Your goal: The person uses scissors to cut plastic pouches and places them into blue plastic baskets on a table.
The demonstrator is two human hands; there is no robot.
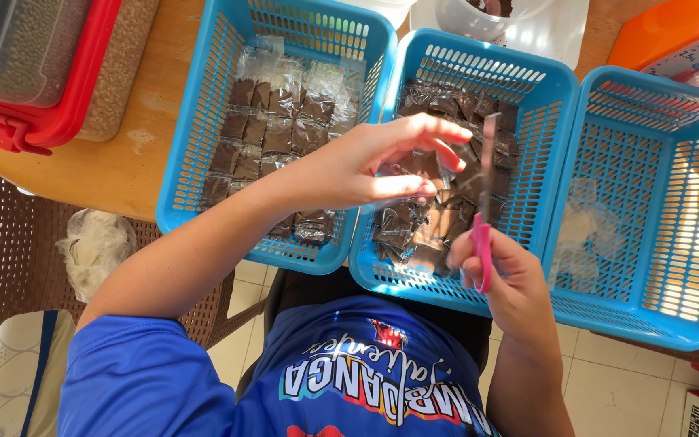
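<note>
Left hand [382, 166] pinches a clear packet [438, 168], right hand [499, 271] grips pink scissors [483, 218]; left basket [204, 121] neatly filled, middle basket [544, 97] heaped, right basket [689, 202] nearly bare.

Left hand [374, 166] pinches a small clear plastic packet [434, 166] with dark contents, held above the middle blue basket [540, 85]. Right hand [499, 271] grips pink-handled scissors [485, 202], blades upright, just right of the packet. Middle basket holds a loose heap of similar packets; left blue basket [204, 97] holds them in flat rows. Right blue basket [689, 243] holds a few clear bags. Red-lidded container [58, 89] at far left on the wooden table [135, 162].
</note>
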